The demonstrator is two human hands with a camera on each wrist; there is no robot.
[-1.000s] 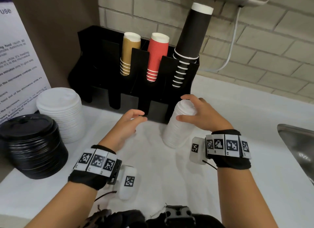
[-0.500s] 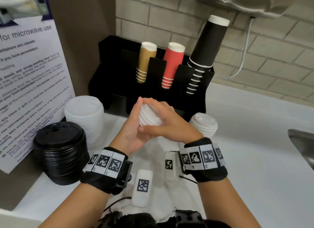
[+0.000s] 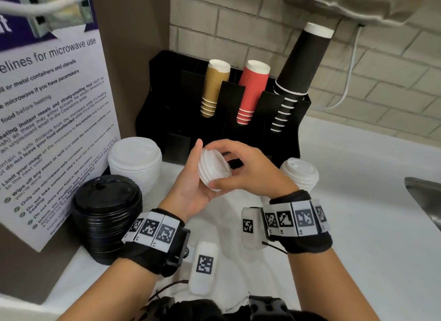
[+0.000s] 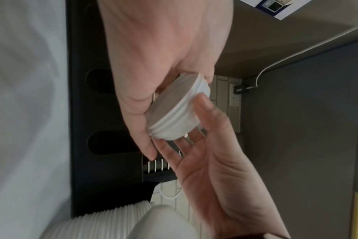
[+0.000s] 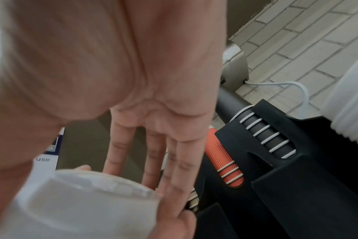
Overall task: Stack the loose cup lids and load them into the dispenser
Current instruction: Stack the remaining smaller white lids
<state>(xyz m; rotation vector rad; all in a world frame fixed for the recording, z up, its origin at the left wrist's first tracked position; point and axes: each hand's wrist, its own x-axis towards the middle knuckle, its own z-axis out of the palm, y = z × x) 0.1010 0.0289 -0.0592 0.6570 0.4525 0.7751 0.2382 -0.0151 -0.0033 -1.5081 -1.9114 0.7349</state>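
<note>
Hands [image 3: 191, 191] [image 3: 248, 172] both clasp ridged white plastic lids [image 3: 213, 170]; round, nested.

A purple-and-white microwave notice [image 3: 47, 120] is propped at the table's [image 3: 346, 225] left edge. A metal sink [image 3: 424, 199] is set into the right edge. A white cable [image 3: 349, 77] is hung down the brick wall [image 3: 393, 86] behind, beneath a beige appliance [image 3: 370, 3] mounted at the top.
</note>
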